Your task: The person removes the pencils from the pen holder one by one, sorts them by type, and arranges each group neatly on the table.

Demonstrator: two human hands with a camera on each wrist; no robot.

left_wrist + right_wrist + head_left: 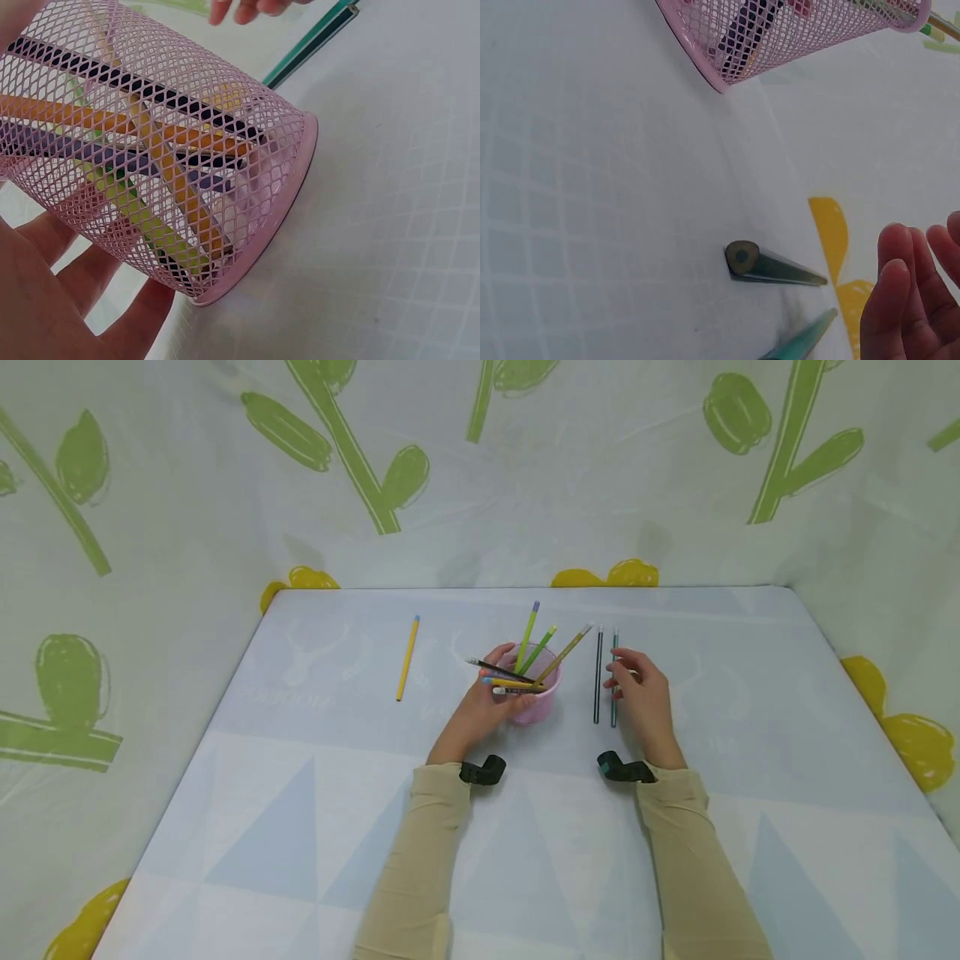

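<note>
My left hand [477,711] grips the pink mesh pencil cup [534,712] round its side. Inside the cup lean several pencils, among them black, yellow, purple and green ones, seen through the mesh [247,195] in the left wrist view. Over to the right, my right hand [641,693] is at the teal pencil [614,714], its fingers loosely bent with nothing between them. In the right wrist view the fingertips [891,289] show apart from the pencils. A black pencil [597,677] lies parallel to the teal one, between it and the cup.
A yellow pencil [408,660] with a blue end lies by itself left of the cup. The table [337,827] wears a pale cover with blue triangles. Fabric walls [480,502] with green leaf prints stand along its back and sides.
</note>
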